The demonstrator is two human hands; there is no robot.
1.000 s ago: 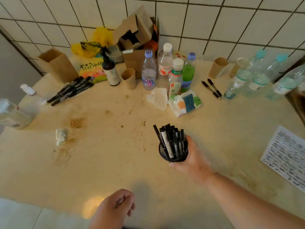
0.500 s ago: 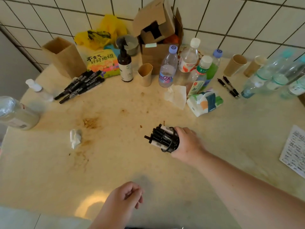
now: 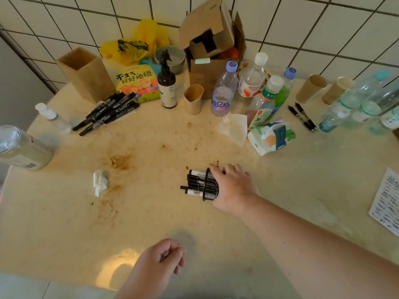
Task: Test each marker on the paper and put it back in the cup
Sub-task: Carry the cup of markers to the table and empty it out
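My right hand (image 3: 234,187) grips a black mesh cup (image 3: 210,186) tipped on its side at the table's middle, mouth pointing left. Several black and white markers (image 3: 195,183) stick out of the cup, low over the tabletop. My left hand (image 3: 160,261) hovers near the front edge with its fingers loosely curled and nothing in it. A sheet of paper (image 3: 386,201) covered in scribbles lies at the right edge. Another bunch of black markers (image 3: 108,113) lies on the table at the back left.
Bottles (image 3: 223,93), paper cups (image 3: 193,98), a cardboard box (image 3: 212,46) and a tissue pack (image 3: 271,137) crowd the back along the tiled wall. Two pens (image 3: 302,116) lie back right. A crumpled tissue (image 3: 99,182) and a large bottle (image 3: 21,147) sit on the left.
My right hand has tipped the cup from upright onto its side and lowered it to the table; the markers now point left. My left hand stays near the front edge.
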